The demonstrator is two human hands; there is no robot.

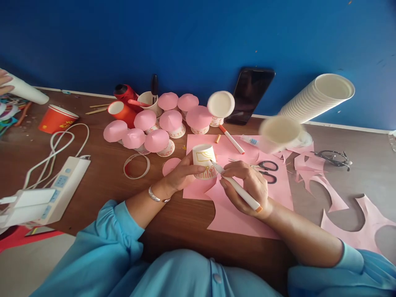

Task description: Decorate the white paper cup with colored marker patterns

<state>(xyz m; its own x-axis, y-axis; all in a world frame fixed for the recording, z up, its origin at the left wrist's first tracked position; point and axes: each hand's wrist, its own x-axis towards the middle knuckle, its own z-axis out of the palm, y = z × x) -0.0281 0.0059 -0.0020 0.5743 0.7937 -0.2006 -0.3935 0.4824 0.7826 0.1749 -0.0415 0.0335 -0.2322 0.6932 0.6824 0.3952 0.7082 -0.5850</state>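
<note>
My left hand (182,171) is wrapped round a small white paper cup (202,153), held slightly tilted above the pink paper. Yellow lines mark the upper part of its side, and red strokes with yellow blobs run along the lower part. In my right hand (247,181) is a white marker pen (243,193) with an orange end, its tip at the cup's side. Pink paper (241,222) with cut-out curves lies under both hands. Close by on the right are dark-handled scissors (267,166). An orange cap (218,138) and a red-tipped marker (232,140) lie behind the cup.
Several small cups with pink cone tops (170,120) stand at the back left. A tape roll (136,166), a power strip (66,185) and an orange cup (57,119) are left. A phone (250,95), stacked cups (318,97), glasses (334,156) and paper scraps (355,227) are right.
</note>
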